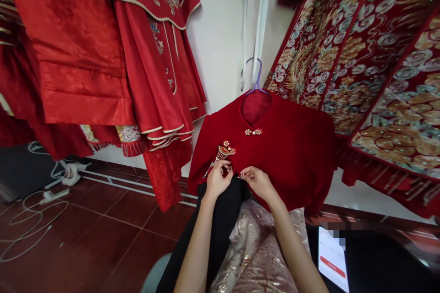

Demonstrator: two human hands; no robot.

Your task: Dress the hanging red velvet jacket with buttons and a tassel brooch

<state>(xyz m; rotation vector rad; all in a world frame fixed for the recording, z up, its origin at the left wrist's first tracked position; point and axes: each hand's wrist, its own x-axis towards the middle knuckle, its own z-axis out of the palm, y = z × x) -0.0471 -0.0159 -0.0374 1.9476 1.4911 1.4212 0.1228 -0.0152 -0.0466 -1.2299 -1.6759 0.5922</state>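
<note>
A dark red velvet jacket hangs by its collar on a purple hanger, its lower part against my lap. My left hand is closed in a pinch at the left side of the front opening, by a small beaded piece. Just across from it, my right hand pinches a small beaded clasp between thumb and fingertips. A gap separates the two hands. Higher up, a flower-shaped beaded clasp joins the collar. An orange fan brooch with bead tassels sits above my left hand.
Red garments hang at the left, and embroidered ones at the right. Shiny pinkish fabric covers part of my lap. A lit phone lies on a black surface. White cables and a power strip are on the tiled floor.
</note>
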